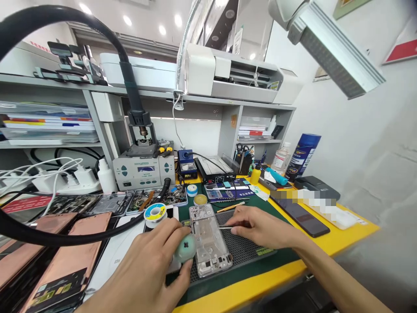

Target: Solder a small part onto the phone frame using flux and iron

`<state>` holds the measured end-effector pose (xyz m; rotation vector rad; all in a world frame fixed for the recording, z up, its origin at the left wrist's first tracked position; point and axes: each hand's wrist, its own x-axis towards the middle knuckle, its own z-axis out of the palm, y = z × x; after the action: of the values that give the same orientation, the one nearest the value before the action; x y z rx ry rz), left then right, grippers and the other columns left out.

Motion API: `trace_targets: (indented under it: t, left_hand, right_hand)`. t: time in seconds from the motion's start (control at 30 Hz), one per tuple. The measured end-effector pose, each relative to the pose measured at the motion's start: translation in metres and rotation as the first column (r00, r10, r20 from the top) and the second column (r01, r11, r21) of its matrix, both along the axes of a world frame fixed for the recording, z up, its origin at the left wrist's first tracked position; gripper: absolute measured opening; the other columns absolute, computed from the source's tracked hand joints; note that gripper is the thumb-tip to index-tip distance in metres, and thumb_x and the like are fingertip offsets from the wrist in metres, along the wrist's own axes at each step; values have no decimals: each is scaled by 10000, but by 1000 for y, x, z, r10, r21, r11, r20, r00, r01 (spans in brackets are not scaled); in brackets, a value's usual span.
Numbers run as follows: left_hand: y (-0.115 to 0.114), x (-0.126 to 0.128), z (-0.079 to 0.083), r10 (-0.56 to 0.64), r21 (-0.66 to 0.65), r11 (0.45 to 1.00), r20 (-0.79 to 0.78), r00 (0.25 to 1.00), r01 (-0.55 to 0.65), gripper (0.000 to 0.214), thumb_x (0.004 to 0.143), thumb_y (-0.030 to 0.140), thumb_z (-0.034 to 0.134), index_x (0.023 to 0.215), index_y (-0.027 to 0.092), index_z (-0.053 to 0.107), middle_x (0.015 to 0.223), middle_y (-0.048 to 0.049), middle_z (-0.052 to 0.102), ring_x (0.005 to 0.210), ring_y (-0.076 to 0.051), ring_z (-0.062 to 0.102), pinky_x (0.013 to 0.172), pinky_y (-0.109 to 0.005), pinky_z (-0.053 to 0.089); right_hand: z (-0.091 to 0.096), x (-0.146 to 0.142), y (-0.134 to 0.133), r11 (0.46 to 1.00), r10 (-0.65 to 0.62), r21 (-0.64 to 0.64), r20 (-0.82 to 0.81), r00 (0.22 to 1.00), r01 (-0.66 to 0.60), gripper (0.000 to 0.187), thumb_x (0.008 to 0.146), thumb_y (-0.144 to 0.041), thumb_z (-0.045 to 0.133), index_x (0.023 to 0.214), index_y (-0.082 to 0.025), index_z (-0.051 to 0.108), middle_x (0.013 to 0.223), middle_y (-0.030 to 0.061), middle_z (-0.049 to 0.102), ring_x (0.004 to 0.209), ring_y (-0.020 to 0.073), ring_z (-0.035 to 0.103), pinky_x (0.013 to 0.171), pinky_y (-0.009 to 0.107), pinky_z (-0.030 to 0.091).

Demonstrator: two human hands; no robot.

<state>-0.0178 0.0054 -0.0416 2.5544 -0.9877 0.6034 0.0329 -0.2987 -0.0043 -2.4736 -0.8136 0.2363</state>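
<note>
A bare phone frame (211,243) lies on a dark perforated mat (247,248), its inside facing up. My left hand (156,256) is closed round a pale green, rounded bulb (186,248) with a small dark mark on its end. The bulb is at the frame's left edge; its far side and whatever it may rest on are hidden. My right hand (256,226) pinches a thin metal tool (225,226), perhaps tweezers, whose tip points left at the frame's right edge. The fingers partly cover that tool.
A solder wire spool (155,212) and a round yellow tin (200,199) stand behind. Phone housings (70,243) fill the left side. A dark phone (299,213) lies at right. A rework station (143,169) stands at the back; its black hose (65,239) arches across the left.
</note>
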Motion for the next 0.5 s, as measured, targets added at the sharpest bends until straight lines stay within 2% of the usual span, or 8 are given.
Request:
trace_targets:
  t: [0.17,0.37,0.5]
  left_hand:
    - [-1,0,4,-7,30,1000,62,998,5,354,912,256,513,1266,253,513,1102,-59,634,944,-247,681,728,-392,611]
    - [-5,2,6,18,60,998,112,994,-24,392,883,239,535,1274,259,523,1102,-45,655,950,-227,702,720,-342,624]
    - [-3,1,3,20,62,998,137,990,-28,412,867,230,551,1278,254,530,1108,-44,661,959,-225,705,725,-331,621]
  right_hand:
    - [-12,-1,2,999,16,-44,115,993,-11,301,1046,-301,519,1244,-200,723,1046,106,640,996,265,605,858,384,465]
    - [-18,10,5,998,26,-69,207,978,-12,284,1049,-263,524,1262,-183,694,1067,85,627,998,250,602,860,414,497]
    - [-20,11,5,998,9,-64,217,976,5,324,1033,-263,543,1321,-205,680,1095,106,638,1042,272,604,897,425,500]
